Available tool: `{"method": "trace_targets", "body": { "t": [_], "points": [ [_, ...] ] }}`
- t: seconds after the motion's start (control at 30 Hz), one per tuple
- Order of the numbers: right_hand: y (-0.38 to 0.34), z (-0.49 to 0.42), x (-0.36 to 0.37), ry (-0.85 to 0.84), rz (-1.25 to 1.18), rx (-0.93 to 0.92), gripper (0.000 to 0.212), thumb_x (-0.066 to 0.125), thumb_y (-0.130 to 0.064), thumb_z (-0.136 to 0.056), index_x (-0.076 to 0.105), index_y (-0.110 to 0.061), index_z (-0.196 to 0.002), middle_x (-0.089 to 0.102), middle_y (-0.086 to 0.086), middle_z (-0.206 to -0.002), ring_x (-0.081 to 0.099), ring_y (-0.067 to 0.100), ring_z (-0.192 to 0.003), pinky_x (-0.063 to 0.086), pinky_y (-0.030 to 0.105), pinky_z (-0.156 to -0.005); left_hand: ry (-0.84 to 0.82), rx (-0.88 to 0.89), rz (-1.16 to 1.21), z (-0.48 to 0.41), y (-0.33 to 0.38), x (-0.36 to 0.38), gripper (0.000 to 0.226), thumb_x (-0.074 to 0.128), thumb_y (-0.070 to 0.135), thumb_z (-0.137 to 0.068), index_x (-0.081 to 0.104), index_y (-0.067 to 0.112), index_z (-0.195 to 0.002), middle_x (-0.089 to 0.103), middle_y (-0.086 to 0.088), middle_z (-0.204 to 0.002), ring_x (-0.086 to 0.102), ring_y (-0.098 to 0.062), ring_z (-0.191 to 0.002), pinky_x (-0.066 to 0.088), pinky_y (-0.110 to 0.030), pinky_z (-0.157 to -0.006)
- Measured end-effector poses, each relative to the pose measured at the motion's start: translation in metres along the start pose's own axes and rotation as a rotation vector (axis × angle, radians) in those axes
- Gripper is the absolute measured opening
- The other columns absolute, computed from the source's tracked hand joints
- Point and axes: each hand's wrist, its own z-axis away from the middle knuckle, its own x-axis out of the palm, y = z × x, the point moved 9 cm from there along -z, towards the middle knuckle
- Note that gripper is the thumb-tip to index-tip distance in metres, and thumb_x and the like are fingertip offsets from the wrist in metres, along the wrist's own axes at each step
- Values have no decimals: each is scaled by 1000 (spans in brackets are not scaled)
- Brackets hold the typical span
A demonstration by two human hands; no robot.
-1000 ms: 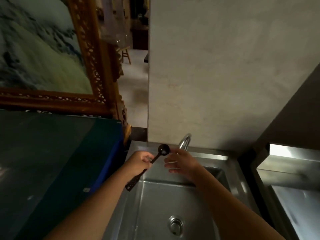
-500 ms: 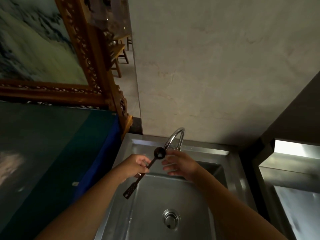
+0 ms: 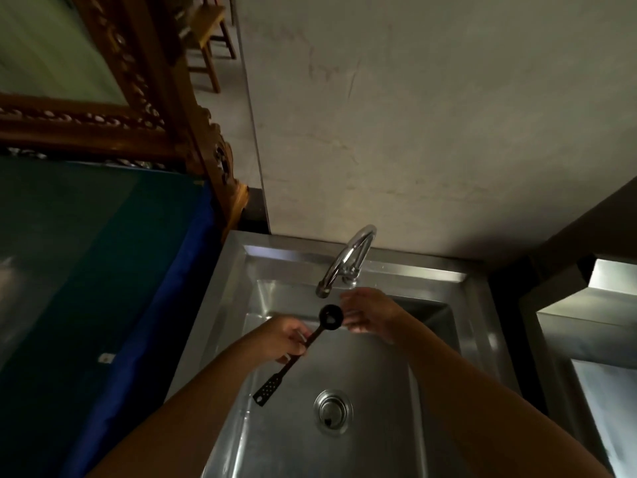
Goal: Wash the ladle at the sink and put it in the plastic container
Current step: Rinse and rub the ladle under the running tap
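A small black ladle point(image 3: 312, 339) with a perforated handle end is held over the steel sink point(image 3: 238, 270). My left hand point(image 3: 281, 341) grips its handle at the middle. The round bowl sits just below the spout of the curved chrome tap point(image 3: 348, 257). My right hand point(image 3: 370, 310) hovers right beside the bowl with fingers spread, fingertips at or near its rim. No water stream is visible. No plastic container is in view.
The drain point(image 3: 332, 410) lies in the sink floor below the hands. A dark blue-edged glass surface point(image 3: 103, 270) lies to the left, a carved wooden frame point(image 3: 144, 98) behind it. Another steel unit point(image 3: 586, 322) stands at the right. A plaster wall rises behind.
The view has tilted down, showing more of the sink. The ladle bowl has come lower, under the tap spout, and my right hand stays beside it.
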Motion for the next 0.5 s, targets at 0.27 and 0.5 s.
{"method": "trace_targets", "body": {
  "t": [0.27,0.5],
  "points": [
    [-43,-53,4,98,-158,-35,21,42,-16,-99,58,-13,-86,60,8,-85,59,24,-80,50,44,-82,11,-2,52,-25,-14,-10,23,65,2,-81,68,21,-93,74,0,-83,69,-13,-74,52,-26,-67],
    [-57,-75,7,192,-253,-77,18,39,-8,-101,56,-3,-97,52,10,-74,57,18,-58,48,28,-51,22,-6,69,-34,-12,-20,26,66,2,-81,68,25,-92,74,-3,-85,69,-16,-75,51,-27,-68]
  ]
}}
